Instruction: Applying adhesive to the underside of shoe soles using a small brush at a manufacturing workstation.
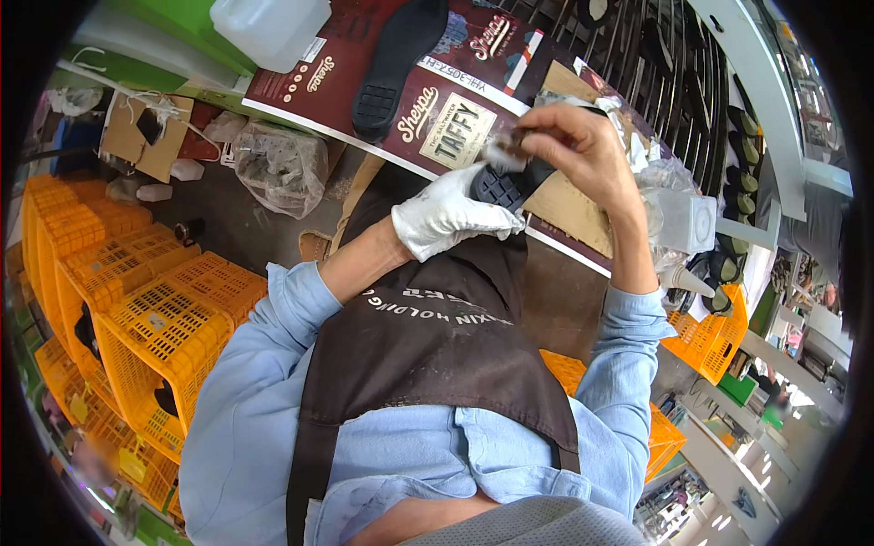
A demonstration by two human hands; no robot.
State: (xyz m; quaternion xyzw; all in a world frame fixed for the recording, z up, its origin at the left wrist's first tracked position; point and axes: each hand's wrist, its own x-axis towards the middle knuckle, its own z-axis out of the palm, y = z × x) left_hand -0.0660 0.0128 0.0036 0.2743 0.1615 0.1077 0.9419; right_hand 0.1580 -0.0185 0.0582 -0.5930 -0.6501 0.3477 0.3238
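My left hand, in a white glove, grips one end of a black shoe sole whose ridged tread shows. The rest of that sole runs up and right beneath my other hand. My bare right hand is closed, thumb against fingers, on a small brownish and whitish thing held over the sole. Motion blur keeps me from telling its kind. A second black shoe sole lies to the left on the dark red printed cardboard that covers the worktop.
A white plastic jug stands at the far left of the worktop. A dark slatted rack with soles is on the right, near a clear plastic container. Orange crates are stacked at my left; a clear bag sits below the worktop.
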